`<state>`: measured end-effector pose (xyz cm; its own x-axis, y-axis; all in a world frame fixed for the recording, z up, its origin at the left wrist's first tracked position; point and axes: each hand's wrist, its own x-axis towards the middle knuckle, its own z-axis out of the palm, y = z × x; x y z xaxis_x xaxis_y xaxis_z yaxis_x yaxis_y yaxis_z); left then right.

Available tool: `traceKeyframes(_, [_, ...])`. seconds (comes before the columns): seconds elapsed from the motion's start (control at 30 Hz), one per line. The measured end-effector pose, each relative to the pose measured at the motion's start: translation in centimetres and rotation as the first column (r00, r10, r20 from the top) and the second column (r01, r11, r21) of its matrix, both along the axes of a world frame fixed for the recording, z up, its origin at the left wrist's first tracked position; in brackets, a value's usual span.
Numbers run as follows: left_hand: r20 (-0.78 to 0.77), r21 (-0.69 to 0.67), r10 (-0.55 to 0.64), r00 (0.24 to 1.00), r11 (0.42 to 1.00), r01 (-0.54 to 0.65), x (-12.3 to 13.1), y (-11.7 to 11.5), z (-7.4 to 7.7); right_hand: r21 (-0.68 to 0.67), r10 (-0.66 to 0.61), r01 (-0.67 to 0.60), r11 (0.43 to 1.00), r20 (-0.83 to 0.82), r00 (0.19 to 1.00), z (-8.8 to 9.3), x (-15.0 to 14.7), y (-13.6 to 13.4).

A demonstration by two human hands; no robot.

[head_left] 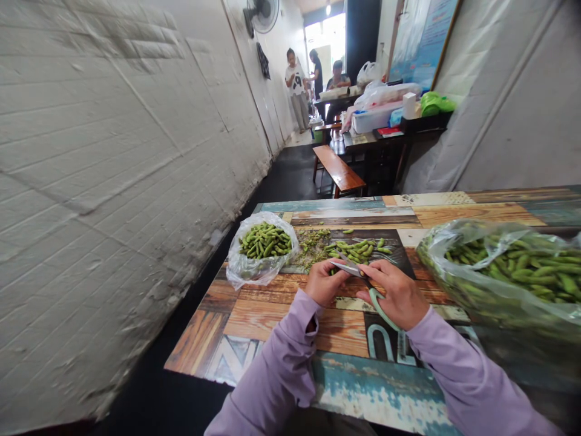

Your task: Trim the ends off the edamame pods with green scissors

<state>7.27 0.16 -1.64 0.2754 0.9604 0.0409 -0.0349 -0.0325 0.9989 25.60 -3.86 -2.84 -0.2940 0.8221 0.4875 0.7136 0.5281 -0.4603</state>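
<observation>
My right hand [399, 293] is closed on a pair of scissors [381, 307] with pale green handles, their blades parted and pointing left. Close to the blade tips is my left hand [325, 282], its fingers pinched together around something green, probably a pod, mostly hidden. Just beyond both hands lies a loose pile of green pods [361, 249] on the table, with small trimmings [313, 242] to its left. A clear plastic bag [236, 266] at the left holds a heap of pods. At the right stands a bigger clear bag [481, 297] full of pods.
The patterned wooden table [258, 315] has its left edge near a white brick wall [113, 181]. Beyond it are a wooden bench [338, 168] and a dark table with a plastic box [374, 119] and bags. Several people are at the far end of the room.
</observation>
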Motion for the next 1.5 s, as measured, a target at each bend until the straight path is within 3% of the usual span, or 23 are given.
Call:
traceKeyframes(0.4, [-0.064, -0.012, 0.034, 0.997, 0.999, -0.035, 0.1, -0.2, 0.7, -0.06, 0.016, -0.014, 0.998, 0.023, 1.0, -0.2, 0.3, 0.1])
traceKeyframes(0.53, [0.015, -0.006, 0.073, 0.997, 0.997, -0.073, -0.1, 0.2, 0.3, -0.03, -0.066, 0.065, 0.997, -0.006, 0.998, -0.4, 0.3, 0.1])
traceKeyframes(0.63, [0.131, -0.129, 0.124, 0.984, 0.986, -0.108, -0.3, 0.4, 0.1, -0.018, -0.107, 0.106, 0.994, -0.052, 0.993, -0.6, 0.5, 0.3])
traceKeyframes(0.77, [0.303, -0.272, 0.149, 0.941, 0.96, -0.065, -0.4, 0.6, 0.3, -0.033, -0.072, 0.07, 0.997, -0.08, 0.994, -0.9, 0.5, 0.5])
traceKeyframes(0.93, [0.399, -0.298, 0.147, 0.905, 0.954, -0.023, -0.3, 0.6, 0.5, -0.025, -0.038, 0.037, 0.999, -0.049, 0.998, -0.9, 0.2, 0.4])
traceKeyframes(1.23, [0.362, -0.295, 0.067, 0.93, 0.954, 0.047, -0.2, 0.3, 0.0, -0.016, -0.034, 0.033, 0.999, -0.02, 0.999, -0.4, 0.1, 0.1])
traceKeyframes(1.5, [0.292, -0.295, 0.104, 0.951, 0.955, -0.014, -0.1, 0.1, 0.1, -0.021, -0.058, 0.059, 0.998, 0.043, 0.997, 0.1, -0.1, -0.2])
